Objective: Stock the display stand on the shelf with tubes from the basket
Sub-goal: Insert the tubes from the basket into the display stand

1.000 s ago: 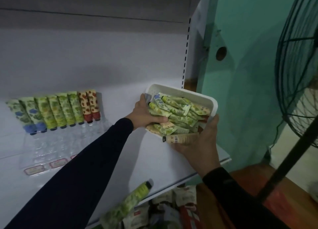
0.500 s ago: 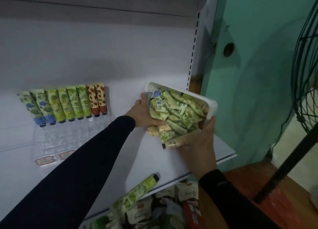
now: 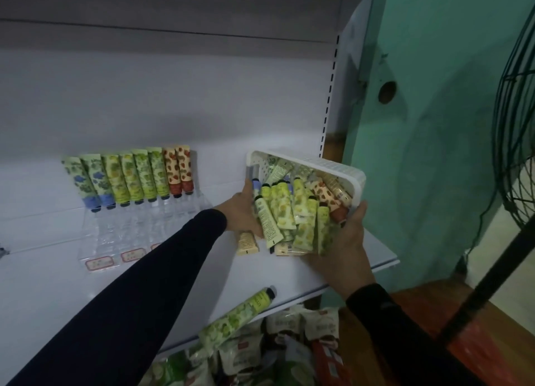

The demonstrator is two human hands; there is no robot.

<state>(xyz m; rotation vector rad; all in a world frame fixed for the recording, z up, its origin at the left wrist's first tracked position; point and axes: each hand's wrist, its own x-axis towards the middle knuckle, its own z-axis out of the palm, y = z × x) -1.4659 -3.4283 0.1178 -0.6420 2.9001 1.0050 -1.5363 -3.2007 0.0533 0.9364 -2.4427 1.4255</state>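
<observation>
basket (image 3: 351,177) tipped toward viewer | tubes (image 3: 301,211) spilling lengthwise | left hand (image 3: 241,211), right hand (image 3: 344,240) grip basket

A small shop: white metal retail shelving (image 3: 260,275) with a slotted upright (image 3: 330,96), a clear display stand (image 3: 139,235) bearing price labels (image 3: 133,253) and a row of tubes (image 3: 130,177), and packaged goods (image 3: 275,351) piled on the shelf below.

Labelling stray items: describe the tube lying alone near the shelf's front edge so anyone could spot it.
Start at the white shelf and follow its front edge toward the person's left sleeve. Just right of the sleeve lies a single green-patterned tube with a black cap, slanted and overhanging the edge. Unlike the rest, it is neither racked in the clear display stand nor in the white basket.
</observation>
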